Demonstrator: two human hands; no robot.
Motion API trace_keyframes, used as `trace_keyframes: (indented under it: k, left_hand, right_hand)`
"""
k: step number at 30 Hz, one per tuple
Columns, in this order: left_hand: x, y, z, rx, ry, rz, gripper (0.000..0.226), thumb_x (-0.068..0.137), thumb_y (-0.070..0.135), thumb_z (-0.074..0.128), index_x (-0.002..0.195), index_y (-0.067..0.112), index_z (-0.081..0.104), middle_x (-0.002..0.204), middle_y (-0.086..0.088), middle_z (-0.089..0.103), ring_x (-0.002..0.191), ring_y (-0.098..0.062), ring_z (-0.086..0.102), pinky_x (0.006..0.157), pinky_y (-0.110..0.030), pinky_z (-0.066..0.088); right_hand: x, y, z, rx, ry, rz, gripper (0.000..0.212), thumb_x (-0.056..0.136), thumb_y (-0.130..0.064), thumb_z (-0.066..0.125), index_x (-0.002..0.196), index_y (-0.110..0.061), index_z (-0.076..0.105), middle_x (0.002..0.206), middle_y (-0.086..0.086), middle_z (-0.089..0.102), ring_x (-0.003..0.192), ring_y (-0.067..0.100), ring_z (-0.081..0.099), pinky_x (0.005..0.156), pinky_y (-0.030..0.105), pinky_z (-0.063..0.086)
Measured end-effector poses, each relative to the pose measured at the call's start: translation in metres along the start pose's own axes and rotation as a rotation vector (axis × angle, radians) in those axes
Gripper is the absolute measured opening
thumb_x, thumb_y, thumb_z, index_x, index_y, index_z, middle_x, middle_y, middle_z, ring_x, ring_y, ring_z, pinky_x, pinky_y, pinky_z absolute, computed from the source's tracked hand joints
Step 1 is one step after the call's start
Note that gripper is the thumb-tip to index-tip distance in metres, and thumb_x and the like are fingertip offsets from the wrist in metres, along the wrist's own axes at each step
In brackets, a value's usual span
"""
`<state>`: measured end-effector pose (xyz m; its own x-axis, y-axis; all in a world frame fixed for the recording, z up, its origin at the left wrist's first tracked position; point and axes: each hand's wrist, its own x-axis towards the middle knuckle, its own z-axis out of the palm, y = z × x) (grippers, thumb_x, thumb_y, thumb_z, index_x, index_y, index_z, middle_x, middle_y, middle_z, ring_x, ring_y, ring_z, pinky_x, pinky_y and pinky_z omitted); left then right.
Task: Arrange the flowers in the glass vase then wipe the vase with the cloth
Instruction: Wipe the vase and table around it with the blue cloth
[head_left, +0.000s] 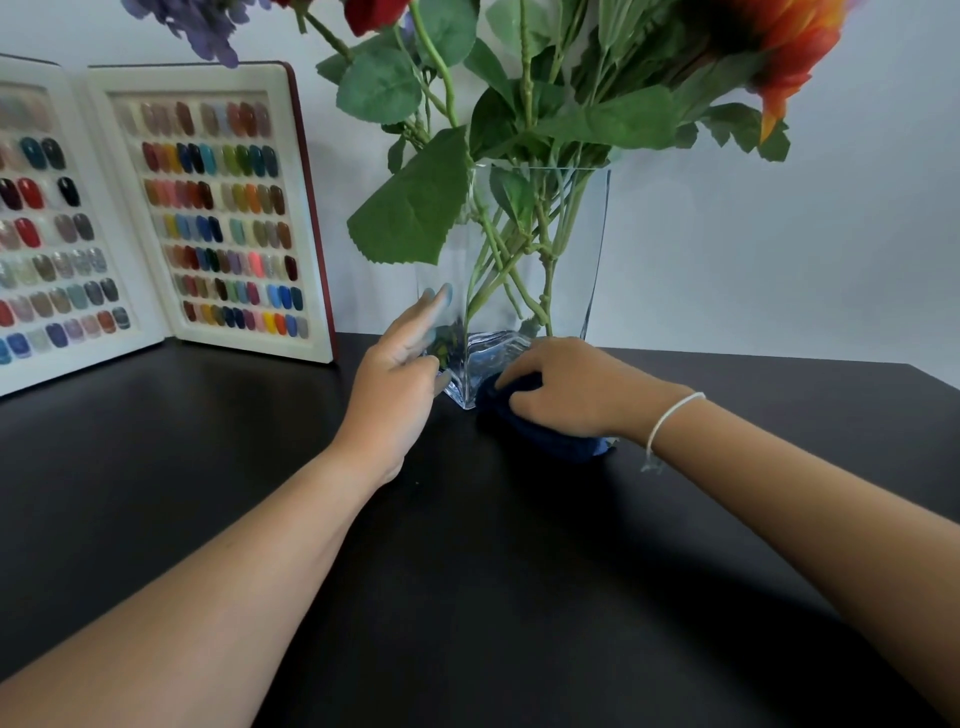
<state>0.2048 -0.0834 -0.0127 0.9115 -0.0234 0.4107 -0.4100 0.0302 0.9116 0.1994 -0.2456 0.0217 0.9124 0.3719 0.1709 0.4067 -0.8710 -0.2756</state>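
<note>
While the glass vase (524, 260) stands at the centre of the frame on the black desk (467, 571), flowers (519, 104) fill it and spread across the top edge. My left hand (400, 384) lies flat and open against the vase's left side, fingers spread. My right hand (571, 389) presses a bunched dark blue cloth (545, 436) against its lower right base. A nail colour chart (208, 208) leans at upper left.

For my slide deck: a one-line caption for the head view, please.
Left hand steadies the flower-filled glass vase while right hand presses a blue cloth at its base.
</note>
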Motion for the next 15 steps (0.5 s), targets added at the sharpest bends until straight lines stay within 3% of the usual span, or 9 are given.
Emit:
trace_keyframes:
  k: [4, 7, 11, 13, 15]
  left_hand:
    - [-0.001, 0.001, -0.001, -0.005, -0.023, 0.005, 0.072, 0.085, -0.010, 0.031, 0.106, 0.056, 0.051, 0.148, 0.016, 0.031, 0.133, -0.007, 0.032, 0.087, -0.016, 0.048]
    - [-0.002, 0.001, 0.000, -0.008, -0.034, 0.014, 0.066, 0.088, -0.006, 0.033, 0.107, 0.055, 0.050, 0.148, 0.014, 0.031, 0.134, -0.008, 0.032, 0.087, -0.016, 0.048]
    - [-0.003, 0.001, 0.001, 0.019, -0.021, 0.033, 0.048, 0.090, 0.013, 0.051, 0.111, 0.056, 0.048, 0.146, 0.010, 0.037, 0.130, -0.010, 0.040, 0.107, -0.041, 0.037]
    - [-0.003, 0.001, 0.001, 0.032, -0.004, 0.031, 0.045, 0.086, 0.020, 0.059, 0.111, 0.056, 0.048, 0.143, 0.008, 0.042, 0.128, -0.012, 0.043, 0.107, -0.044, 0.036]
    - [-0.002, 0.001, 0.002, 0.040, 0.017, 0.022, 0.046, 0.082, 0.022, 0.064, 0.112, 0.054, 0.049, 0.139, 0.005, 0.047, 0.125, -0.014, 0.047, 0.105, -0.044, 0.039]
  right_hand:
    - [0.004, 0.020, -0.008, 0.043, 0.041, 0.145, 0.029, 0.081, -0.017, 0.049, 0.103, -0.023, 0.067, 0.114, 0.004, 0.062, 0.087, 0.015, 0.048, 0.075, 0.022, 0.035]
    - [0.000, 0.047, -0.018, -0.020, 0.082, 0.252, 0.028, 0.081, -0.015, 0.049, 0.101, -0.019, 0.069, 0.114, 0.009, 0.064, 0.086, 0.017, 0.046, 0.074, 0.022, 0.035]
    - [-0.013, 0.063, -0.028, 0.068, 0.025, 0.264, 0.025, 0.081, -0.015, 0.053, 0.099, -0.025, 0.068, 0.111, 0.003, 0.064, 0.091, 0.014, 0.049, 0.077, 0.023, 0.034]
    - [-0.024, 0.063, -0.031, 0.077, -0.062, 0.186, 0.024, 0.081, -0.018, 0.057, 0.099, -0.031, 0.067, 0.106, -0.007, 0.061, 0.094, 0.009, 0.050, 0.079, 0.020, 0.034]
    - [-0.037, 0.057, -0.034, 0.147, -0.144, 0.115, 0.023, 0.081, -0.023, 0.059, 0.093, -0.042, 0.063, 0.099, -0.021, 0.059, 0.090, -0.004, 0.052, 0.074, 0.007, 0.036]
